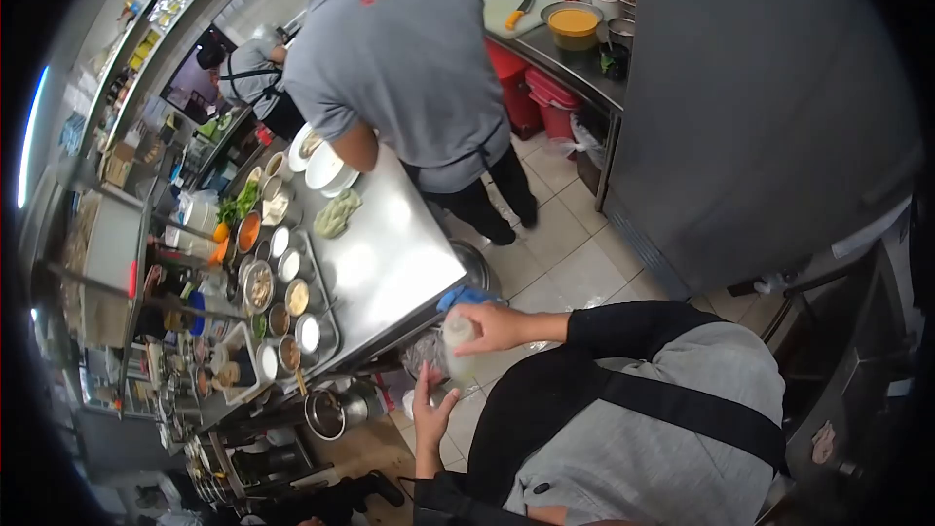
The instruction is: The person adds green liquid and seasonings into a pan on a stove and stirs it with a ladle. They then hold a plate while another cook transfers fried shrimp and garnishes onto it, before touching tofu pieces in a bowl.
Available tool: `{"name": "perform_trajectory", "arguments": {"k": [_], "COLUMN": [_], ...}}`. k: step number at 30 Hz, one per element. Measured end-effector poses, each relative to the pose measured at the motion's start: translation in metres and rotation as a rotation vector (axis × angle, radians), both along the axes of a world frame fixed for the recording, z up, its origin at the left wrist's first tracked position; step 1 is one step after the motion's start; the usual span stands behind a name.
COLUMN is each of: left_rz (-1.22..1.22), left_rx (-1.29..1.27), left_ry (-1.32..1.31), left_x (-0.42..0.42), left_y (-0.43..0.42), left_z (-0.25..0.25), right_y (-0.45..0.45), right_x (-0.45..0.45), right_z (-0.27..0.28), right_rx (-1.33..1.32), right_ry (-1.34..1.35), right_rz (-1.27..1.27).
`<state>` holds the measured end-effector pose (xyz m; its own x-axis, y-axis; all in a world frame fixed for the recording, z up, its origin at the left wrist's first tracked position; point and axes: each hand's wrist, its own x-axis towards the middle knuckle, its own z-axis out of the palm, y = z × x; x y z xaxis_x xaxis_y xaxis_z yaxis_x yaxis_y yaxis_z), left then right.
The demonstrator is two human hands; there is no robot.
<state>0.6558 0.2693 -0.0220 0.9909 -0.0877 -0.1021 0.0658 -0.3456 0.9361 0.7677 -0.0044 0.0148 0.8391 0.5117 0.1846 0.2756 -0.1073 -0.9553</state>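
Note:
My right hand (497, 324) is wrapped round a pale, translucent bottle (456, 343) held in front of my body. Its contents are too blurred to make out. Just below it, my left hand (431, 414) is raised with thumb and fingers apart, close to the bottle and holding nothing. Behind the bottle, a clear plastic bag (421, 355) hangs beside the steel table (394, 268). A blue cloth or glove-like item (466, 298) shows just above my right hand.
On the table sit a tray of several small containers (310, 333), a pale green cloth (338, 213) and white plates (329, 173). A co-worker (404, 68) stands at its far side. A large steel cabinet (760, 117) is at right; a knife (520, 10) lies on a cutting board (502, 6).

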Motion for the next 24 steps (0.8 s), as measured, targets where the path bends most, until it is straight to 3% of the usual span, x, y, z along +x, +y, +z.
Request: {"name": "perform_trajectory", "arguments": {"k": [4, 5, 6, 9, 11, 12, 16, 18, 21, 24], "left_rz": [0.235, 0.269, 0.303, 0.396, 0.423, 0.43, 0.462, 0.494, 0.545, 0.586], "left_rx": [-0.083, -0.019, 0.046, 0.099, 0.096, 0.088, 0.051, 0.033, 0.016, 0.005], "left_ry": [0.24, 0.326, 0.408, 0.705, 0.827, 0.852, 0.825, 0.753, 0.633, 0.541], "left_x": [-0.015, -0.032, -0.054, -0.082, -0.079, -0.073, -0.018, 0.021, 0.082, 0.136], "left_y": [-0.012, -0.005, 0.006, 0.01, 0.011, 0.013, 0.031, 0.046, 0.063, 0.068], "left_z": [-0.074, -0.107, -0.146, -0.182, -0.189, -0.19, -0.188, -0.179, -0.146, -0.117], "right_y": [-0.081, -0.095, -0.113, -0.157, -0.199, -0.215, -0.323, -0.394, -0.454, -0.532], "right_x": [0.082, 0.109, 0.129, 0.207, 0.275, 0.292, 0.375, 0.416, 0.449, 0.492], "right_z": [0.003, -0.009, 0.013, 0.031, 0.04, 0.07, 0.135, 0.158, 0.19, 0.175], "right_rx": [-0.09, -0.039, -0.082, -0.011, 0.01, 0.072, -0.309, -0.493, -0.559, -0.709], "right_ry": [0.003, -0.169, -0.09, -0.177, -0.41, -0.424, -0.64, -0.729, -0.5, -0.155], "right_rz": [-0.303, -0.392, -0.419, -0.571, -0.666, -0.736, -1.263, -1.397, -1.73, -1.804]}}
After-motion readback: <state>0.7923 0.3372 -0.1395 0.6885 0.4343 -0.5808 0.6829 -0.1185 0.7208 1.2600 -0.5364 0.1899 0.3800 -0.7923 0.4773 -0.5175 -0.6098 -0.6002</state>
